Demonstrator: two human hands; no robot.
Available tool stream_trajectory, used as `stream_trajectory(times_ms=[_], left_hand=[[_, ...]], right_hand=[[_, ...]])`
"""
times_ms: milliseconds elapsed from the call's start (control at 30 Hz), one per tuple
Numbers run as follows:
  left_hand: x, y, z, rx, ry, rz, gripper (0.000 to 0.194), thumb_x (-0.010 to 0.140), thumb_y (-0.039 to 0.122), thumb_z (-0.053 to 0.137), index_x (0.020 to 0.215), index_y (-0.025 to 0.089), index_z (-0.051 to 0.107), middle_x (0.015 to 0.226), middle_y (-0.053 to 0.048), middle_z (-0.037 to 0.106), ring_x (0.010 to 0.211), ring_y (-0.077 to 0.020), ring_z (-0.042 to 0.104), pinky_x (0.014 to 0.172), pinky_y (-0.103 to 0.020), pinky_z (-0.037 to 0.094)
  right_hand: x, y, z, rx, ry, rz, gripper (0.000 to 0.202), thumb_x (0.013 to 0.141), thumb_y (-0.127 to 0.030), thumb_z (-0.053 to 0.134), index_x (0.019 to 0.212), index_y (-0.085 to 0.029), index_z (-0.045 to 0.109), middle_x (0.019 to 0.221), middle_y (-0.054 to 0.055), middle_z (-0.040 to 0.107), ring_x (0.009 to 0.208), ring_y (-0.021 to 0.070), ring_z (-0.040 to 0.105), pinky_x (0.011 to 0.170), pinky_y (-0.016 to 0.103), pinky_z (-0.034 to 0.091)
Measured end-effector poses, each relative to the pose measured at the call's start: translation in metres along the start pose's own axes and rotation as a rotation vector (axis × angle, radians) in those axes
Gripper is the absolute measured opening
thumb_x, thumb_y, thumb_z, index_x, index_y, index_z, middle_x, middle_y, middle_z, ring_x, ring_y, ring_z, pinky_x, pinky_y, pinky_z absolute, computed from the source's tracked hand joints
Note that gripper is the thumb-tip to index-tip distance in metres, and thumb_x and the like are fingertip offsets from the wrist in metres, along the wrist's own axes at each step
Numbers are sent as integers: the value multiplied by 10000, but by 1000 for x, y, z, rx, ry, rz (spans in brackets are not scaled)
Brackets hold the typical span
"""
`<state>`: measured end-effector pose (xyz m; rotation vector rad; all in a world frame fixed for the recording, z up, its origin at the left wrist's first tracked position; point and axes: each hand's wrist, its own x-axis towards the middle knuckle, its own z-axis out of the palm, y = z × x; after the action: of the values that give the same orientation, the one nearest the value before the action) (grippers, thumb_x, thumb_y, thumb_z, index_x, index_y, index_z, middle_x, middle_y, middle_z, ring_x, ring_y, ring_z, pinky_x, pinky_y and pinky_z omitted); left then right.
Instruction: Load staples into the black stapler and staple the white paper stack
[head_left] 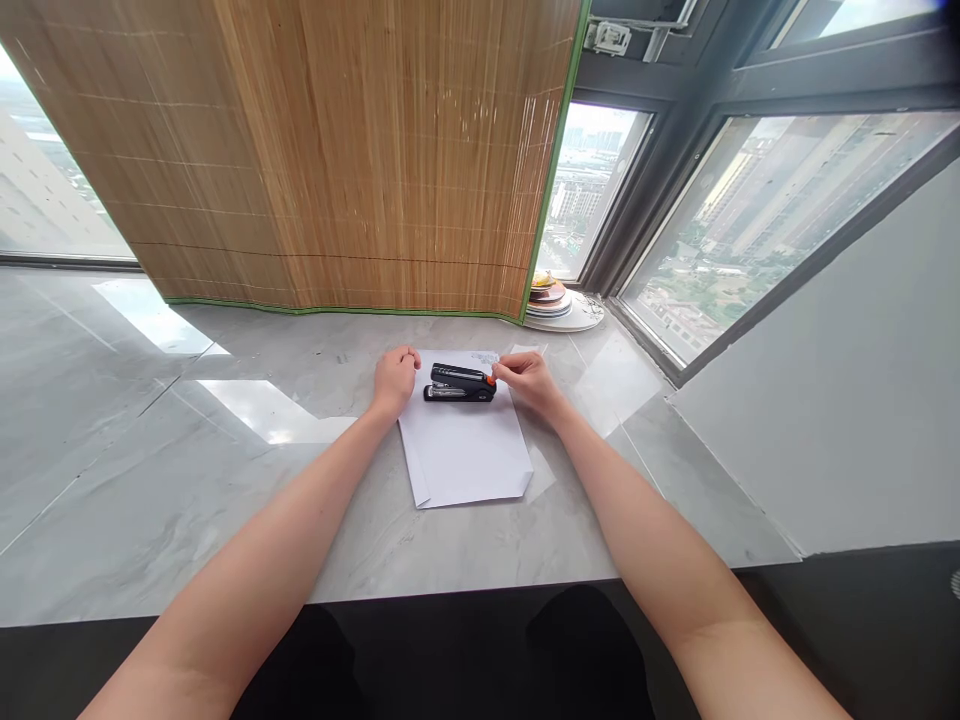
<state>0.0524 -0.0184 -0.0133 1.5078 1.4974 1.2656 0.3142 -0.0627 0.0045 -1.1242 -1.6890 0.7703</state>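
Note:
A black stapler (459, 384) with an orange piece at its right end lies across the upper part of some white paper sheets (469, 455). My right hand (529, 378) is at the stapler's orange end, thumb and forefinger pinched together. Whether these fingertips grip the orange piece or something tiny beside it, I cannot tell. Curled into a loose fist, my left hand (395, 380) rests at the paper's upper left edge, a short way from the stapler. Small greyish bits or marks (484, 357) show on the paper just behind the stapler, too small to name.
The paper lies on a grey marble-look ledge (225, 480). A bamboo blind (360, 160) hangs behind it. Stacked plates (559, 308) stand in the window corner at the back right. A white wall (832, 400) bounds the right side, and the ledge's front edge is near my knees.

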Motion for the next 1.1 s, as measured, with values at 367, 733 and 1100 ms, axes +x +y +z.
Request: stream_trajectory(times_ms=[367,733,1100], left_hand=[[1,-3,0,-8,-18,-7,169,765,190,522,634,250,610,674,-21,611,651,-212,527,629,-339,352],[6,4,-2,-372,208,-143,167,738,129,499,639,218,599,721,-25,620,671,-166,564,669,-297,457],[1,11,0,-309,229,-92,218,795,114,490,626,218,582,718,-30,617,654,-167,548,625,-298,436]], right_hand=[[-1,0,-2,13,-6,-1,358,835,-384,637,530,-203,589,568,-37,309,595,112,263,604,320,204],[0,2,-3,36,9,16,351,858,-439,653,613,-195,717,547,-29,371,582,125,328,587,312,260],[1,-4,20,-117,-272,-115,471,826,-460,818,1222,-211,759,1122,66,771,986,242,679,905,367,517]])
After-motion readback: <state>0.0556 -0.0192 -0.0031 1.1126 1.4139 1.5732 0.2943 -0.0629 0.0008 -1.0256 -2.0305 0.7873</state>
